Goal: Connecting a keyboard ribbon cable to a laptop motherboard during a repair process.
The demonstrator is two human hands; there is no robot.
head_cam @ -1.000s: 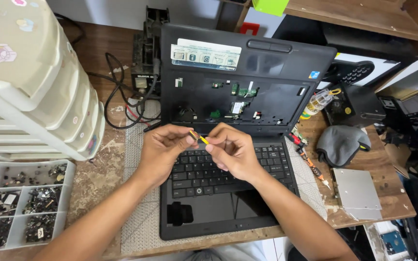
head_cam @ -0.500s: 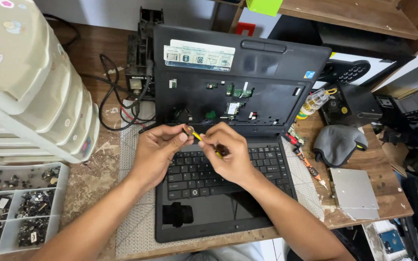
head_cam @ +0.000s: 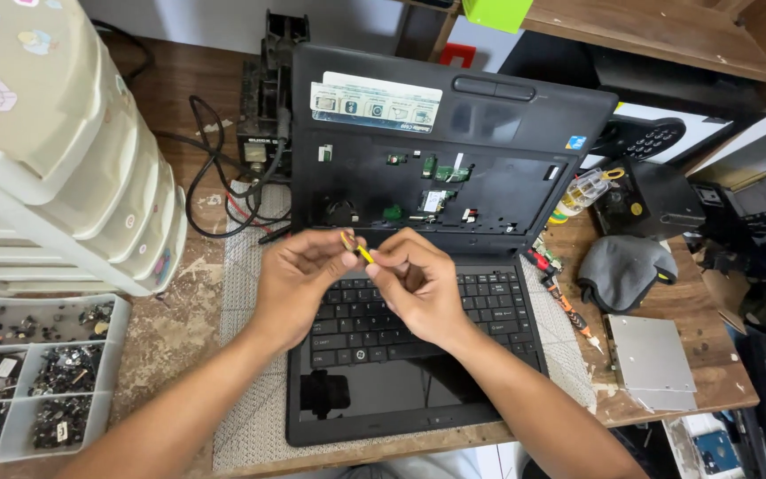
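While both hands (head_cam: 361, 279) pinch it together, the small yellow tool (head_cam: 359, 250) slants upper-left to lower-right.

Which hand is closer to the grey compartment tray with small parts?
Left. The left hand is over the laptop's left edge, nearer the grey tray; the right hand, over the keyboard, is farther.

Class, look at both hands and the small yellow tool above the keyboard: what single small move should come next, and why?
Probably lower the yellow tool toward the opened laptop panel. Both the left hand and the right hand pinch it in the air above the keyboard, touching neither the keys nor the exposed parts.
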